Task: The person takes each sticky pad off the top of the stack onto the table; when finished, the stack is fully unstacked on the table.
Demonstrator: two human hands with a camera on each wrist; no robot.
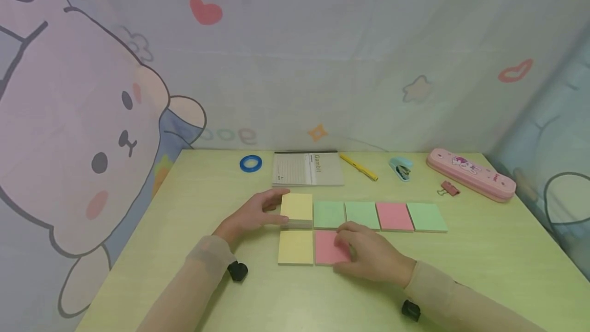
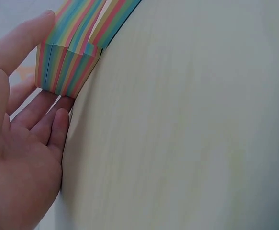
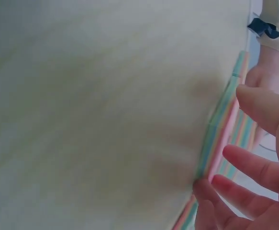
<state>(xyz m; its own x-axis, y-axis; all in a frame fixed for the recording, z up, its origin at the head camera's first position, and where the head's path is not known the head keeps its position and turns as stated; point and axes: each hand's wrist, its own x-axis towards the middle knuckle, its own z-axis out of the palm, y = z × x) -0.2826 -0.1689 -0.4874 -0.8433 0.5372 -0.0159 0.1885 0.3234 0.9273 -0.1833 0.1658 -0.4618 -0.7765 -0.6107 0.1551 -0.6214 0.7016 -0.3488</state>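
2 hands work the pads: the left hand (image 1: 251, 215) cups the yellow stack (image 1: 297, 208) from 9 o'clock, fingers loosely wide. The right hand (image 1: 369, 255) lies flat on the pink pad (image 1: 328, 248) at 5 o'clock, nearer the person.

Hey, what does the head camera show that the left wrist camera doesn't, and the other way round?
Only the head view shows the right hand resting on a pink pad, the row of green and pink pads, the blue tape roll, notebook, yellow pen, stapler and pink pencil case. Only the left wrist view shows the striped, many-coloured side of the pad stack. Both show the left hand touching that stack on the table.
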